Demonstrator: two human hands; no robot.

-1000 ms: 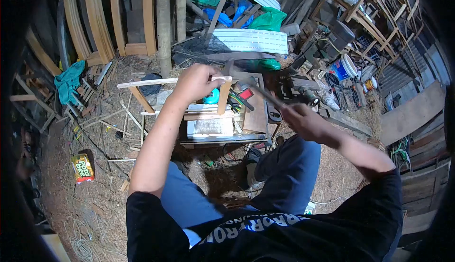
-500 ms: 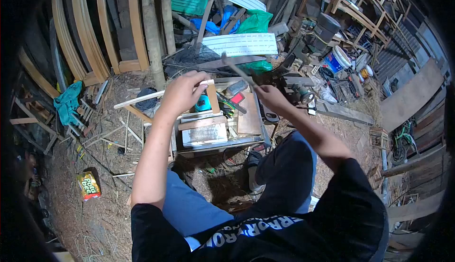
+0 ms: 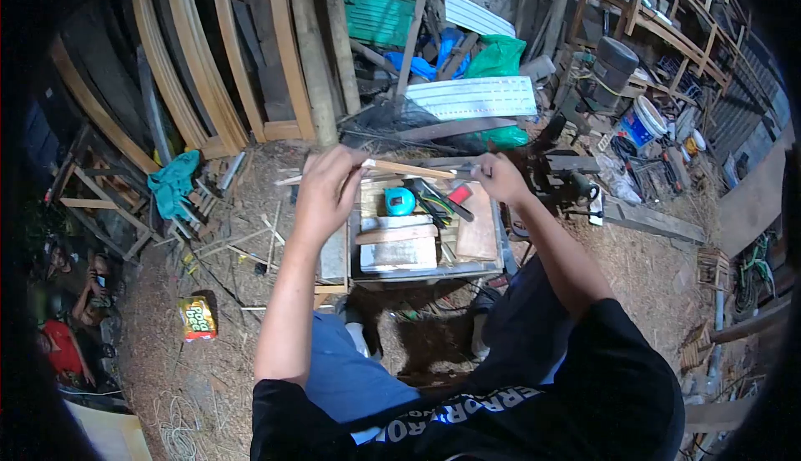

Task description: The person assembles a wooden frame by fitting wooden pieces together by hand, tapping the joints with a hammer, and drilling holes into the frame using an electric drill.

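Observation:
My left hand [image 3: 328, 186] is closed around a joined piece of thin wooden strips [image 3: 413, 169]; one strip reaches right from the fingers, and a pale end pokes out on the left. My right hand [image 3: 501, 181] is closed beside the strip's right end, gripping a hammer, of which only a short grey part shows by the fingers. Below the hands is a low work surface [image 3: 400, 277]. On it lie a turquoise tape measure [image 3: 400, 201], dark-handled tools [image 3: 431, 202], a red object [image 3: 459, 193], a whitish block [image 3: 399, 254] and a flat brown board [image 3: 476, 234].
Wooden frames [image 3: 196, 60] lean at the back left, near a teal cloth [image 3: 173, 184]. A yellow snack packet [image 3: 198, 317] and sticks lie on the ground. At the right are a bucket [image 3: 644, 121] and a long plank [image 3: 653, 220]. People [image 3: 62, 348] are at far left.
My right hand has lowered the raised hammer toward the wooden strips. The wooden piece has turned from upright to nearly level. The whole view has shifted, so the scene sits further right.

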